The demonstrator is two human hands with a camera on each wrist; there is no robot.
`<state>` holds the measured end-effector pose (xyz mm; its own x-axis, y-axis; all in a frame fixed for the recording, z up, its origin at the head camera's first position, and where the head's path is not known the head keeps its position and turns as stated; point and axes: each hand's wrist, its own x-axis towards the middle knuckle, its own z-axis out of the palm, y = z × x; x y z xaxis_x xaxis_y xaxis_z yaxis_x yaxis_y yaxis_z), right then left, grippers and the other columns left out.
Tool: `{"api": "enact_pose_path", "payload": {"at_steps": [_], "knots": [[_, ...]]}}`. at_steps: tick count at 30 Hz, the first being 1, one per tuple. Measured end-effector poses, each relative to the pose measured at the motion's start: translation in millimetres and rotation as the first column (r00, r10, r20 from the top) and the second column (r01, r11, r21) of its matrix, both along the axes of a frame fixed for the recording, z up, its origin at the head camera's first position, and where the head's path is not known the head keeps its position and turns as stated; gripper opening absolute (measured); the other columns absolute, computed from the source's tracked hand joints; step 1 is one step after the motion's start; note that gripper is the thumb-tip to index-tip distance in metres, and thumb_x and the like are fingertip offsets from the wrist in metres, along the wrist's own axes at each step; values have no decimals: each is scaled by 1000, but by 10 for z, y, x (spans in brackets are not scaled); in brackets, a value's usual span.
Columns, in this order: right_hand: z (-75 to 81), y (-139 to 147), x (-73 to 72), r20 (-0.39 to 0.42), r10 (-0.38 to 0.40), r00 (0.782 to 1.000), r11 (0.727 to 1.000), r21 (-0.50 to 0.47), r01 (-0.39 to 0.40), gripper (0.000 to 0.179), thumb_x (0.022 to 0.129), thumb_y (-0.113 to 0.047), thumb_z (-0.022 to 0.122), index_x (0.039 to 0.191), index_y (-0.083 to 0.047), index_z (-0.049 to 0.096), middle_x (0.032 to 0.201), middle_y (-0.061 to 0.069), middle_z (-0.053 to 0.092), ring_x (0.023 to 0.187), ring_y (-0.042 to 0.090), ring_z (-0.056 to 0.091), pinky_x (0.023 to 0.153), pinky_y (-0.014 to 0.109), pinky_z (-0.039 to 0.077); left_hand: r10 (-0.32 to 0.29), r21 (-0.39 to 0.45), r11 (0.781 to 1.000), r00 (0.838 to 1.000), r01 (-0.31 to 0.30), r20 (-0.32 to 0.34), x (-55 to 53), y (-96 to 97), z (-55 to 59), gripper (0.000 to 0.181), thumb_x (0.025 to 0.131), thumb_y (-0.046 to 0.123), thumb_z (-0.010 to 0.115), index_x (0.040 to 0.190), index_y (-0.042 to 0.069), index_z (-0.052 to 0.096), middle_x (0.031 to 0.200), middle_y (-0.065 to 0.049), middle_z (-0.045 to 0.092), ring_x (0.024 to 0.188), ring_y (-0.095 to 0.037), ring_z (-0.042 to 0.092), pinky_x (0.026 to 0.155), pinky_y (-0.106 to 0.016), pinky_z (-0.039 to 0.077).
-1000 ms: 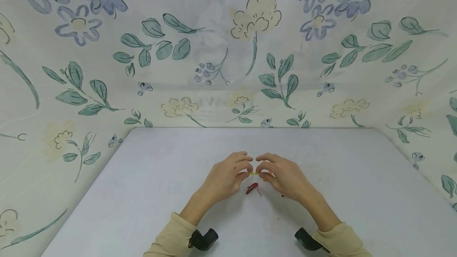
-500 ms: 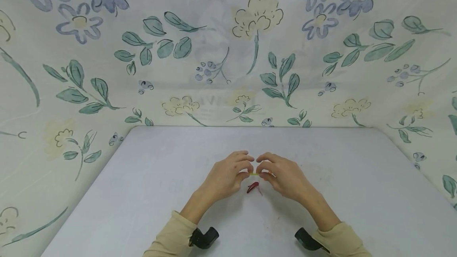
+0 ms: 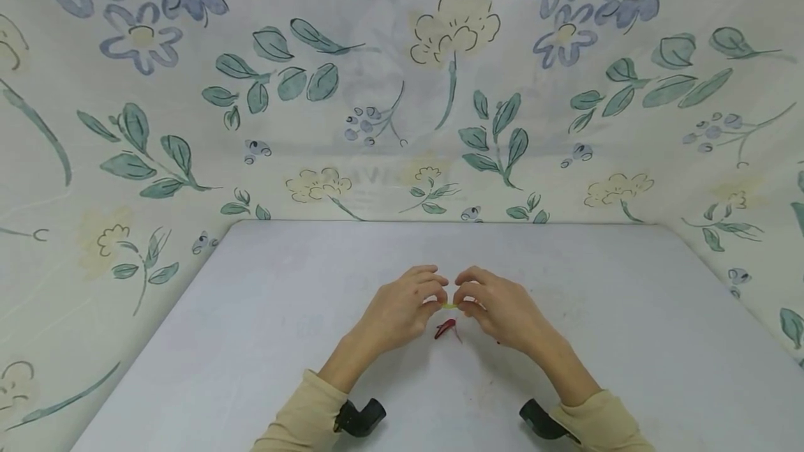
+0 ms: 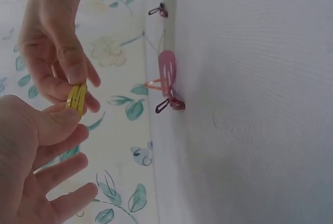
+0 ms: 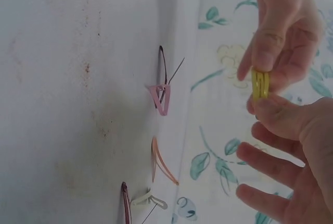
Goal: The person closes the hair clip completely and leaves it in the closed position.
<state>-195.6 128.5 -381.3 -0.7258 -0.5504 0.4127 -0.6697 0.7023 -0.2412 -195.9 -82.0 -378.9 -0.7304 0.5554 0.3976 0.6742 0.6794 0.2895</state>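
Between the hands is a small yellow snap hair clip (image 4: pixel 76 97), raised above the white table. My left hand (image 3: pixel 405 305) pinches one end with thumb and forefinger, its other fingers spread loosely. The opposite end is pinched by my right hand (image 3: pixel 496 305), so the fingertips nearly meet. In the right wrist view the slotted middle of the clip shows, both ends covered by fingers. A dark red hair clip (image 3: pixel 445 329) stands out on the table just below the hands. Nearby, a pink hair clip (image 5: pixel 161 96) and an orange one (image 5: pixel 161 164) show in the right wrist view.
The white table (image 3: pixel 301 277) runs back to a floral cloth (image 3: pixel 389 89) hanging behind and at the sides. More clips lie close by: a pale one (image 5: pixel 151 200) and a dark red one (image 5: pixel 126 203). Black wrist cameras (image 3: pixel 361 418) sit at both cuffs.
Both hands stay nearly in place with the yellow hair clip between them. The right fingertips have drawn very slightly to the right, away from the left ones.
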Motion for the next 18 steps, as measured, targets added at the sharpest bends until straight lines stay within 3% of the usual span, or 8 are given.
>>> {"api": "enact_pose_path", "payload": {"at_steps": [9,13,18], "knots": [[36,4,15,163,-66,984,998,8,65,5,90,-14,72,92,-17,69,114,-2,65,92,15,66,75,33,55,37,-39,999,999,-37,-7,7,25,0,4,89,20,73,91,18,70,124,2,67,129,-21,53,79,-34,57],[61,3,26,219,-90,971,995,-24,98,4,90,-15,72,91,-17,69,111,-4,65,94,17,66,77,35,55,33,-41,999,998,-35,-49,-2,27,-9,9,85,23,77,89,19,70,121,3,68,127,-20,55,79,-33,57],[63,-3,24,255,-102,961,993,-26,112,3,91,-16,70,89,-17,69,109,-4,65,94,15,64,76,33,54,28,-101,994,990,-42,-142,-13,33,-25,11,82,20,80,89,18,72,117,2,69,124,-21,57,82,-31,57]]}}
